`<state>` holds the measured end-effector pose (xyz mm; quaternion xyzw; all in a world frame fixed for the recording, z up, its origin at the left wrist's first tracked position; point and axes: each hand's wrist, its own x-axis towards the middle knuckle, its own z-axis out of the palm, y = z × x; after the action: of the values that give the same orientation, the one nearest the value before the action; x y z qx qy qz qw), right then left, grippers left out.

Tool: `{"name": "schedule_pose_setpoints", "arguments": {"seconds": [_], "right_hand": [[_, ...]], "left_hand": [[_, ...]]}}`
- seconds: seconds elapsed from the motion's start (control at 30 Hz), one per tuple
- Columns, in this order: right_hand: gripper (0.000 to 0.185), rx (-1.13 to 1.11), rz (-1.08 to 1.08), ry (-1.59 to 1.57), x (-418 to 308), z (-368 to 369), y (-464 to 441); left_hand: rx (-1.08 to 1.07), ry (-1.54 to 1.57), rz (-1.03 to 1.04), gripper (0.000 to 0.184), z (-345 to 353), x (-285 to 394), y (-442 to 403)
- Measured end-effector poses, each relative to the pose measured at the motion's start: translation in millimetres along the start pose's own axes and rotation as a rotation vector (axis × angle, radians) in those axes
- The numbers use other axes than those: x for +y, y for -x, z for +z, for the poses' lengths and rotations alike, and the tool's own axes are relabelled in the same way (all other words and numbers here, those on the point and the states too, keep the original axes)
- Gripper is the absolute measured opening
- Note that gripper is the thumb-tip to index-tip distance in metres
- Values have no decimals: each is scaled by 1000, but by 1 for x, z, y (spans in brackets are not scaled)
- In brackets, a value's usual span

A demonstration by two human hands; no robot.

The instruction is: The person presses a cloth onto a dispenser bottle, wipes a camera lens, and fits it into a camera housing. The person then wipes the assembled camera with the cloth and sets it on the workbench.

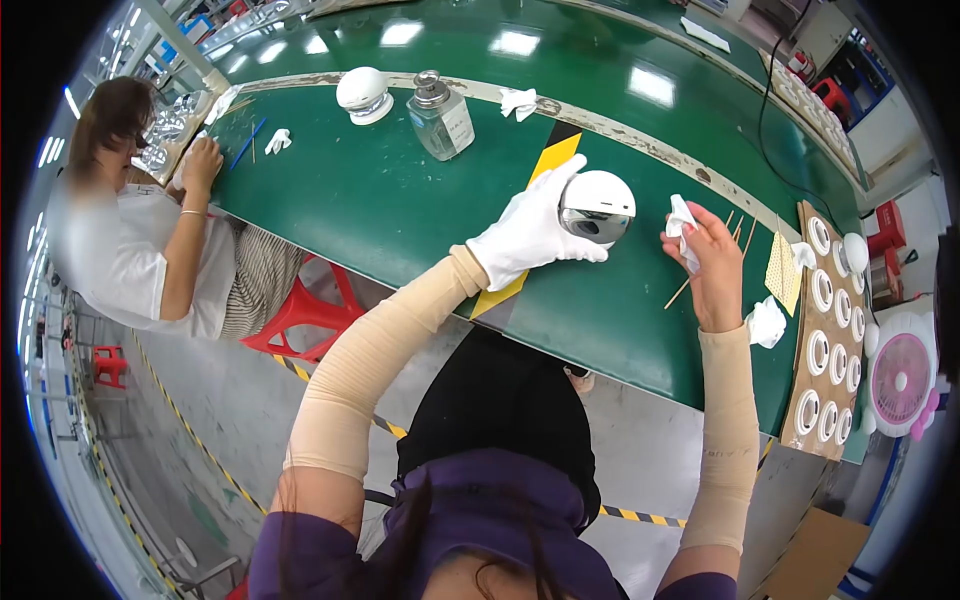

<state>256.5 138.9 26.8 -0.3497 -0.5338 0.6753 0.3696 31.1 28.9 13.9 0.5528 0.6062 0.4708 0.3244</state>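
Note:
My left hand (535,225), in a white glove, grips a round device (598,192) with a white shell and a dark glossy front, which looks like a dome camera. It is held above the green table. To its right, my bare right hand (712,255) is raised with a crumpled white wipe (681,217) pinched between thumb and fingers. The wipe and the device are apart. Thin wooden sticks (676,294) lie on the table beside my right hand. A crumpled white wipe (766,322) lies near my right wrist.
A glass bottle (441,122) with a metal top and another white device (364,94) stand further back. White rings (820,291) fill a board at the right, by a pink-white fan (900,380). A co-worker (140,230) sits at the left near a red stool (310,315).

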Motion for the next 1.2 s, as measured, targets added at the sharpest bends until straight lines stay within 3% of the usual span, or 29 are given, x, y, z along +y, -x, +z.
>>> {"name": "schedule_pose_setpoints", "arguments": {"seconds": [0.4, 0.5, 0.6, 0.7, 0.93, 1.1, 1.2], "right_hand": [[24, -66, -76, 149, 14, 8, -12], [29, -69, -160, 286, 13, 22, -10], [52, -120, -360, 728, 10, 43, -4], [63, -177, -226, 478, 21, 61, -7], [56, -207, 50, 81, 18, 38, -12], [56, -213, 35, 85, 16, 46, -7], [57, -107, -129, 305, 23, 65, 2]], "left_hand": [[-75, -215, 17, 103, -12, -1, -3], [-90, -85, 72, 99, -13, -3, -9], [-42, -100, 139, 95, -9, -5, -6], [61, -191, 190, 91, -2, -5, -1], [92, -198, 303, 91, -2, -14, -7], [84, -142, 286, 92, -3, -12, -5], [103, -148, 276, 90, -4, -5, -3]]}}
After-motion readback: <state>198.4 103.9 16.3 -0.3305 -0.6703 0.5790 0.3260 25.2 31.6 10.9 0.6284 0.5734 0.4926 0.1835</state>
